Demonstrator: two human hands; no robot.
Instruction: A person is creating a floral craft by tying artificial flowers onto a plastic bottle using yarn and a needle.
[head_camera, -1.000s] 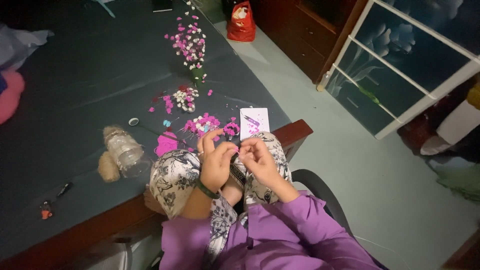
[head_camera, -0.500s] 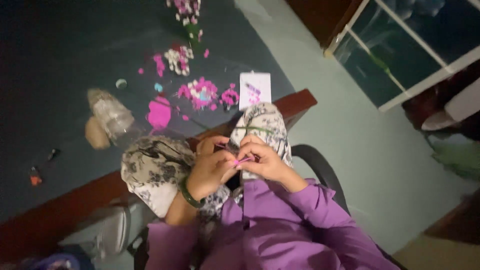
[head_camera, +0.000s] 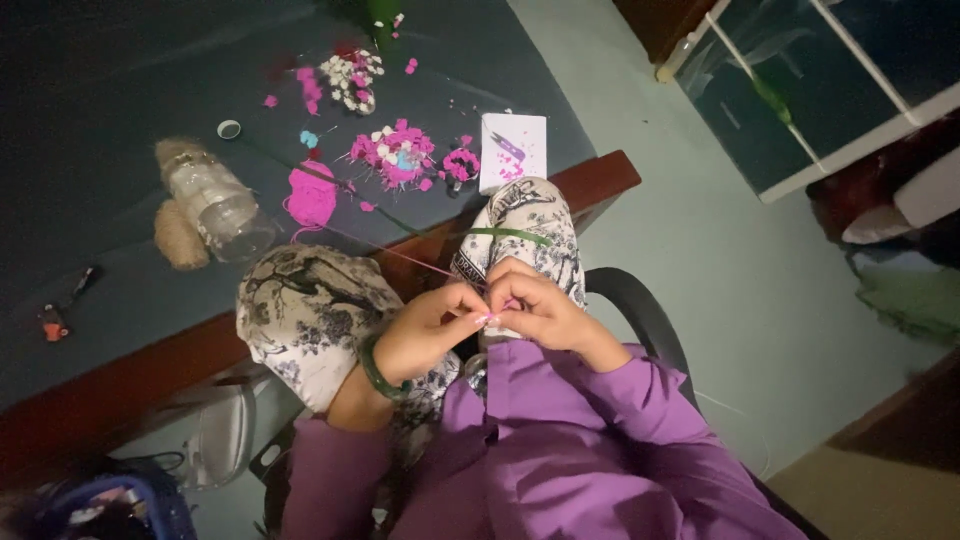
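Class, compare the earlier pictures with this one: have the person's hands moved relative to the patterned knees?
Yes. The left hand and right hand have drawn back from over the knees, toward the purple-sleeved body, pinching the pink thread.

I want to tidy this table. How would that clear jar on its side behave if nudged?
The jar lies on its side, so it would probably roll. It looks like clear, empty plastic, so likely light. The twine ball beside it might stop it.

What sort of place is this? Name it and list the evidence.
Probably a home craft corner: a dark green-topped table with wooden edge strewn with pink and white craft pieces, a clear glass jar, and a black office chair.
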